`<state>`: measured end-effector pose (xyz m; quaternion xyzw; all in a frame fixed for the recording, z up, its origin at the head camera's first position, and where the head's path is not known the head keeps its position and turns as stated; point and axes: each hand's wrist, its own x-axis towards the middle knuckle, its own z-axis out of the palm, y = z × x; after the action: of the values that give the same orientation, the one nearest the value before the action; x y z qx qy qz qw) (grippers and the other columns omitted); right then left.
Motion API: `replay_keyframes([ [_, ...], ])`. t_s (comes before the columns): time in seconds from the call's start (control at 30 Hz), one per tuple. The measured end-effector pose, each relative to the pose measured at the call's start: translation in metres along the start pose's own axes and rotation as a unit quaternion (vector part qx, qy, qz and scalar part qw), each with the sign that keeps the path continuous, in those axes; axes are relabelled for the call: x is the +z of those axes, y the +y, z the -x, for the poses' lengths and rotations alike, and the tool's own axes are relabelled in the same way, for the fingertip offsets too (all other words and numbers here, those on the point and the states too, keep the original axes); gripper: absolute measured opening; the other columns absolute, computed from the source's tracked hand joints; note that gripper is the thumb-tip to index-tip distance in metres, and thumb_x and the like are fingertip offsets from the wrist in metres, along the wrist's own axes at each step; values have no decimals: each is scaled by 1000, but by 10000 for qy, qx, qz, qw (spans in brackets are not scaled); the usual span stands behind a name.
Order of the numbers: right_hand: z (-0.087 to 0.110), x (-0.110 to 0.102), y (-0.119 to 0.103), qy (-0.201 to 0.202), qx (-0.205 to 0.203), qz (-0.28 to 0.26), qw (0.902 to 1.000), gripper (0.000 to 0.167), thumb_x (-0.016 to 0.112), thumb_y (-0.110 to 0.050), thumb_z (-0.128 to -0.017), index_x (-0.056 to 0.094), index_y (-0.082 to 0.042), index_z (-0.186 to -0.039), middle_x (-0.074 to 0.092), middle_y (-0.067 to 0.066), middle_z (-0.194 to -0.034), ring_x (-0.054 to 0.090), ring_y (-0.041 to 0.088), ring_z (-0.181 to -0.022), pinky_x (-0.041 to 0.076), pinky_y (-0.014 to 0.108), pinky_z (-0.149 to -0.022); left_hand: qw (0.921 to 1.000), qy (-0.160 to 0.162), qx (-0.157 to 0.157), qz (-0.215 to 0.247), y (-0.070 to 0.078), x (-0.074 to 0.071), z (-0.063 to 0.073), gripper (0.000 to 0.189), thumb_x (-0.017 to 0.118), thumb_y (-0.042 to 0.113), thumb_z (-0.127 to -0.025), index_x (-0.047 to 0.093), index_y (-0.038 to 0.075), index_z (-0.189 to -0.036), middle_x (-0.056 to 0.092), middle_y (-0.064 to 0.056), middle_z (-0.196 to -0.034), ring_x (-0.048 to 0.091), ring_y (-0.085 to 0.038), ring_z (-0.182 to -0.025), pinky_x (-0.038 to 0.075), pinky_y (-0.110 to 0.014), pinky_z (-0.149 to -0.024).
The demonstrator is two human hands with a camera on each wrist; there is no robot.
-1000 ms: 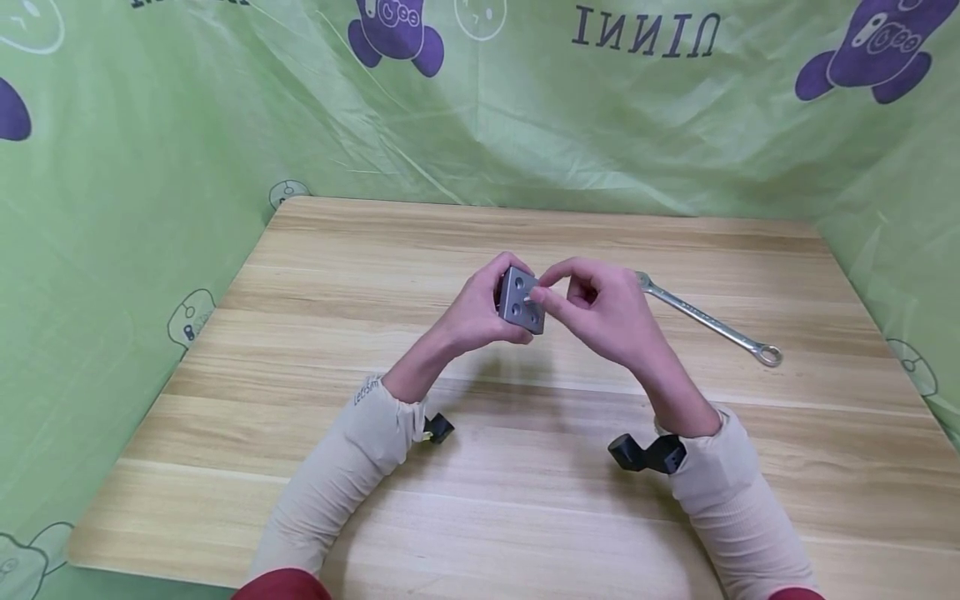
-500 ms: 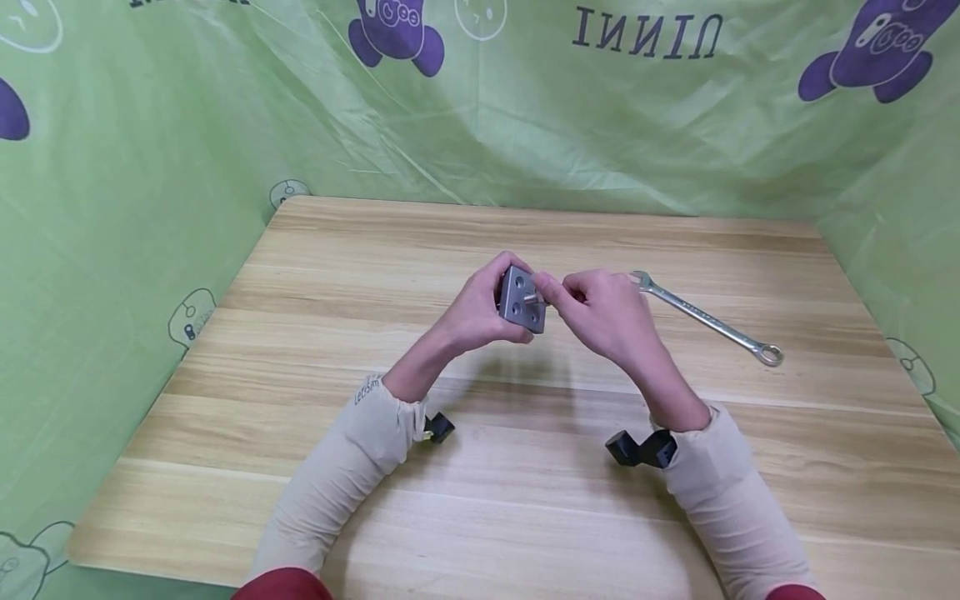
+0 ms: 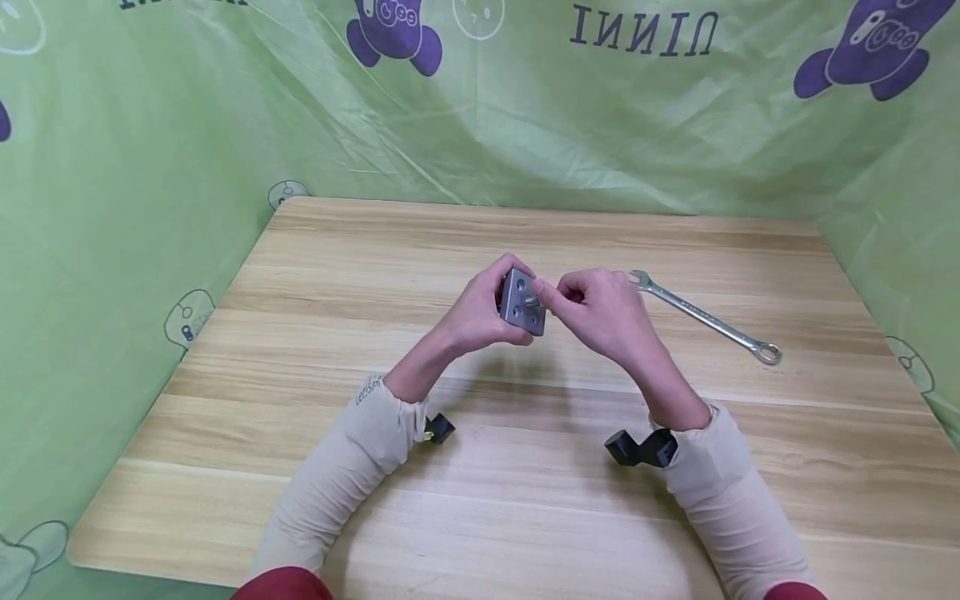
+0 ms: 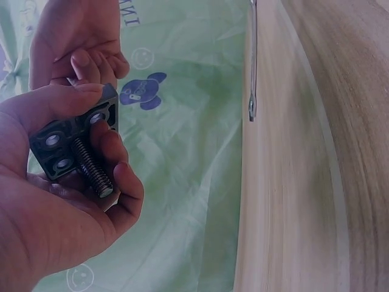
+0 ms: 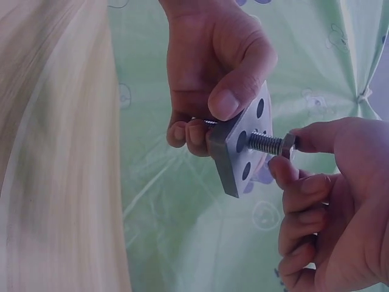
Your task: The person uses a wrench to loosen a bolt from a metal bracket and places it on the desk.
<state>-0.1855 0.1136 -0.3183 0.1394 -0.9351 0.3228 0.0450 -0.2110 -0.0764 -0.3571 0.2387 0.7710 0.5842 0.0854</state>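
Note:
My left hand [image 3: 480, 312] grips a small square grey plate [image 5: 226, 164] with several round holes, held up above the table. A threaded bolt [image 5: 265, 143] passes through the middle of the plate. Its threaded end [image 4: 92, 167] sticks out on the far side, beside my curled left fingers in the left wrist view. Between thumb and index finger, my right hand [image 3: 603, 312] pinches the bolt's hex head [image 5: 289, 146]. A length of thread shows between that head and the plate's face.
A combination wrench [image 3: 705, 317] lies on the wooden table [image 3: 360, 283], to the right of my right hand. Green printed cloth [image 3: 630, 142] hangs behind the table and along its sides. Black cameras [image 3: 640, 449] are worn at the wrists.
My right index finger, arched over the bolt a second ago, has curled in, and the thumb has swung up across the bolt's end. My left hand and the plate have hardly moved.

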Motion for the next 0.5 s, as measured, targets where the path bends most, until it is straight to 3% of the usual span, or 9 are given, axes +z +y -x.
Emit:
replay_keyframes([
  [0.13,2,3,1,129,-43,-24,9999,38,67,-43,-92,74,-9,-78,54,-1,-59,48,16,-59,36,29,-58,10000,1,54,24,-5,0,0,64,79,-6,-62,52,4,-119,61,-14,-102,61,-22,-86,54,-28,-71],
  [0.5,6,7,4,291,-510,-254,9980,19,77,-27,-85,77,-9,-93,40,-4,-56,37,12,-54,28,26,-54,9996,71,273,30,-12,1,0,63,79,-8,-62,52,3,-118,61,-14,-101,60,-20,-84,54,-28,-71],
])
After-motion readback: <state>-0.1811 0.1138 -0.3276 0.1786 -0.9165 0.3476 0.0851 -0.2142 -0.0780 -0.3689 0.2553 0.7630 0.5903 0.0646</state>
